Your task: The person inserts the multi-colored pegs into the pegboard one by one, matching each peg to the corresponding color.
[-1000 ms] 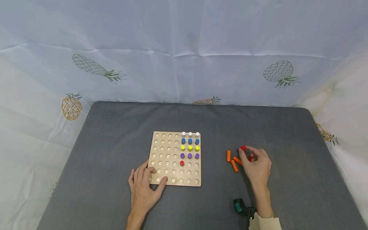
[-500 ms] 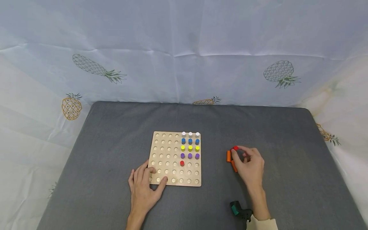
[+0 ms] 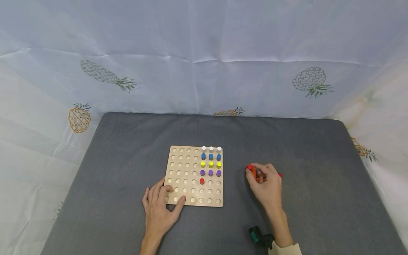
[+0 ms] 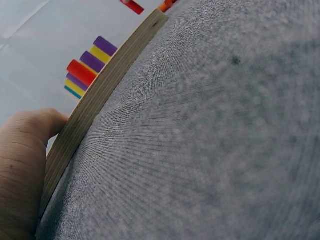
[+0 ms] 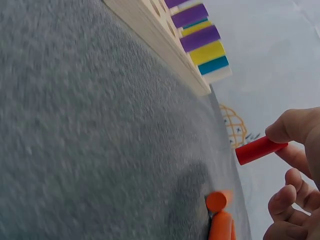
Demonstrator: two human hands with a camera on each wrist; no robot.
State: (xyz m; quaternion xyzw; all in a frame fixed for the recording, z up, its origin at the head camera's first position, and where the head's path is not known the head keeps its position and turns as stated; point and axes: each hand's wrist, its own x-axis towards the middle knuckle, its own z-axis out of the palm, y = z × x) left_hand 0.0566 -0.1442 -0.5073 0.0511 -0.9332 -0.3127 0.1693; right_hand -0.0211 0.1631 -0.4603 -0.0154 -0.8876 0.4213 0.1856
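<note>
My right hand (image 3: 267, 185) pinches a red peg (image 5: 257, 150) between thumb and index finger, raised over the cloth to the right of the board. Orange pegs (image 5: 220, 227) lie below that hand, partly hidden by it in the head view. Another red peg (image 3: 280, 175) shows just past its right side. My left hand (image 3: 159, 212) rests on the near left corner of the wooden pegboard (image 3: 188, 177), thumb at the front edge (image 4: 87, 117). Upright in the board's right part stand white, blue, yellow and purple pegs (image 3: 210, 173), three per row, with one red peg (image 3: 202, 181) in front of them.
Dark grey cloth (image 3: 127, 152) covers the table under everything. A black and green device (image 3: 259, 237) sits by the right wrist. Behind and at the sides hangs a pale curtain (image 3: 191, 81) with pineapple prints.
My right hand has moved left with the red peg, passing over the orange pegs, and a red peg now shows on its right. My left hand and the board have stayed put.
</note>
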